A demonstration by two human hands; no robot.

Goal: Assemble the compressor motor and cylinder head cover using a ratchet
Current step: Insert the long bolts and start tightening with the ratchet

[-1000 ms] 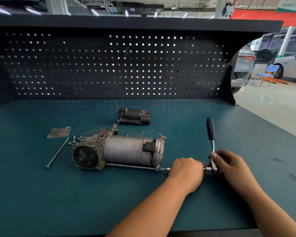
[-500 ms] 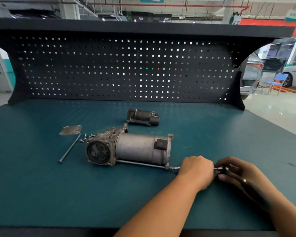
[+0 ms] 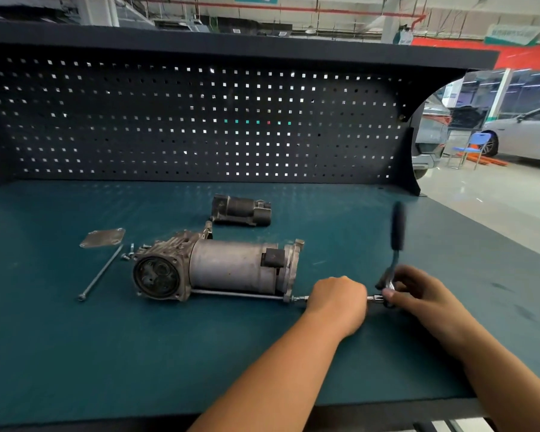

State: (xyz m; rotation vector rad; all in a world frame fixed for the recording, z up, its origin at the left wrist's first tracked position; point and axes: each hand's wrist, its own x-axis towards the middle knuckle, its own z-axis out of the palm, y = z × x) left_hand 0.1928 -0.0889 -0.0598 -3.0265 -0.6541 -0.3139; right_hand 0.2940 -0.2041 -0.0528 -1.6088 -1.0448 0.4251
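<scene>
**While one long bolt is going in, the head cover is waiting**

- Compressor motor (image 3: pixel 231 269): lying on its side mid-surface (image 3: pixel 75 353), with its open round cylinder face turning toward 7 o'clock.
- Long bolt (image 3: pixel 237 294): running along the near flank of the housing, its head sitting at the end flange. How deep it is threading cannot be told.
- Ratchet (image 3: pixel 395 254): standing at 3 o'clock of the motor, handle pointing to 12 o'clock and blurring as if swinging, with its extension (image 3: pixel 374 298) lining up on the bolt head.
- Left hand (image 3: pixel 337 302): curling around the extension, steadying it.
- Right hand (image 3: pixel 418 294): gripping the ratchet at its head end.
- Second long bolt (image 3: pixel 100 272): lying loose at 9 o'clock of the motor.
- Cover plate (image 3: pixel 103 237): lying flat at 10 o'clock, with small screws (image 3: pixel 128 252) resting just beside the housing.
- Dark component (image 3: pixel 240 211): sitting apart at 12 o'clock.

Progress, as a judgement: the motor joint is being fastened on one side. The second bolt, the cover plate and its screws are waiting to be fitted.
</scene>
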